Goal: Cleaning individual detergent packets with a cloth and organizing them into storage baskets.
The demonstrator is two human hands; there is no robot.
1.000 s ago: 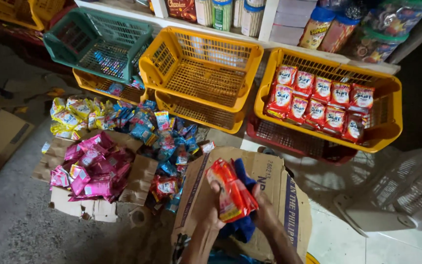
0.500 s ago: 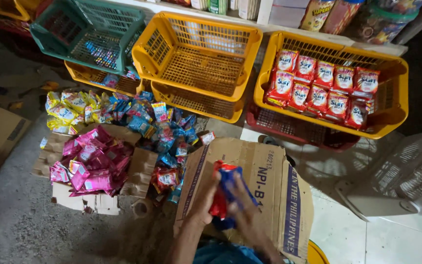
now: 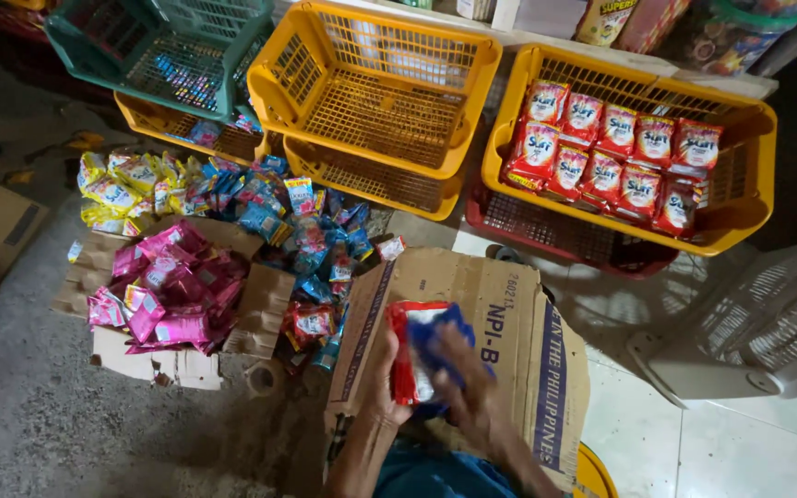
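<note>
Over the flattened cardboard box [image 3: 509, 314] on the floor, both my hands meet on a small bundle of red and blue sachets [image 3: 422, 355]. My left hand [image 3: 382, 387] has its fingers closed round the bundle's lower left edge; my right hand [image 3: 468, 392] lies over its blue side, fingers curled on it, though blur hides how tightly. The bundle stands with its long axis running up and away from me, right between both palms, neither hand nearer. Beyond the box's far right corner sits a yellow basket [image 3: 740, 221] with two rows of red packets [image 3: 615, 157]. By the box's left edge lie a pile of pink sachets [image 3: 172, 295], yellow sachets [image 3: 117, 189] and blue ones [image 3: 260, 198]
</note>
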